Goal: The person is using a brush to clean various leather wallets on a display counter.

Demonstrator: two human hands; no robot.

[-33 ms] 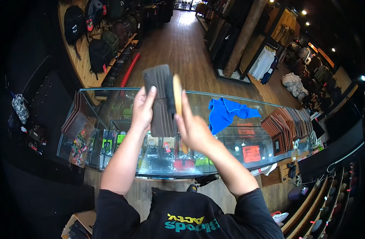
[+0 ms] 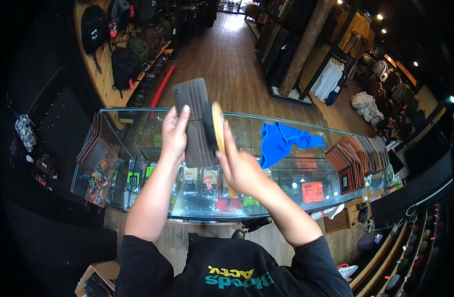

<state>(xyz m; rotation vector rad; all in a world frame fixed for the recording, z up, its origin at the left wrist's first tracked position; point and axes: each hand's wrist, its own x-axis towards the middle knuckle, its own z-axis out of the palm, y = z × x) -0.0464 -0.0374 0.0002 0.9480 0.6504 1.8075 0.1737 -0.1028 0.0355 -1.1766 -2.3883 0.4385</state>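
Fingers of the left hand [image 2: 173,136] grip the left edge of a brown wallet [image 2: 197,116], thumb laid over the slotted face, remaining fingertips partly hidden behind it. Fingers of the right hand [image 2: 241,168] pinch a brush [image 2: 217,123] with a wooden back and dark bristles, index finger stretched along the wood; thumb placement on it cannot be told from this angle.

Key relation: bristles to wallet face. Wallet is opened out and raised above the glass counter [image 2: 286,168], long axis running away from the person, far end leaning slightly left. Brush lies along its right side, axis nearly parallel, bristles turned left toward the slots. The two appear to touch near the wallet's right edge; exact contact not confirmed.

Nearer hand: left, in direct contact. Right hand is set off from the wallet by the brush.

Wallet position: to the right of the left fingers, extending both beyond and nearer than the thumb; to the left of the right fingers, its far end reaching past them.

Blue cloth [image 2: 281,143] rests on the counter, right of the wallet and well apart.
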